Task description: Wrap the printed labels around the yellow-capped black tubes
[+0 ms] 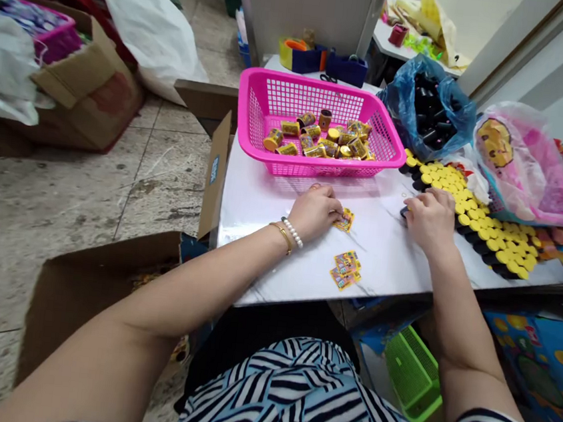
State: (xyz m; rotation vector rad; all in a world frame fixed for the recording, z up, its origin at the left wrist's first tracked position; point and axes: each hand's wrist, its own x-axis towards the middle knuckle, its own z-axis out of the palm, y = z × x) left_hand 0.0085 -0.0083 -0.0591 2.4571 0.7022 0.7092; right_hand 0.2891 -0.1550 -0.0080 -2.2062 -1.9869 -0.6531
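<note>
Marble-patterned tabletop (279,274) under us, a stone-tiled floor (63,228) off to our left. Our left hand (314,211) lies with its fingers (331,208) curled down, their tips just beside a small yellow printed label (343,220); whether they pinch it we cannot tell. Our right hand (429,220) is loosely clenched, its fingers (426,199) bent over a small dark object (405,212), mostly hidden beneath them and likely gripped. Nearer us, between the hands, a small pile of matching labels (345,270) lies loose on the table.

Farther out, a pink plastic basket (295,81) holds a heap of gold-labelled canisters (314,139). To the right of our right hand, rows of yellow-capped dark canisters (486,222) stand tightly packed, with a blue plastic bag (447,114) of dark canisters behind them.

Those rows stand close to the table's edge, so a bump from our right wrist could topple them. The labels look thin and light; a brushing sleeve could scatter them or sweep them over the edge.
</note>
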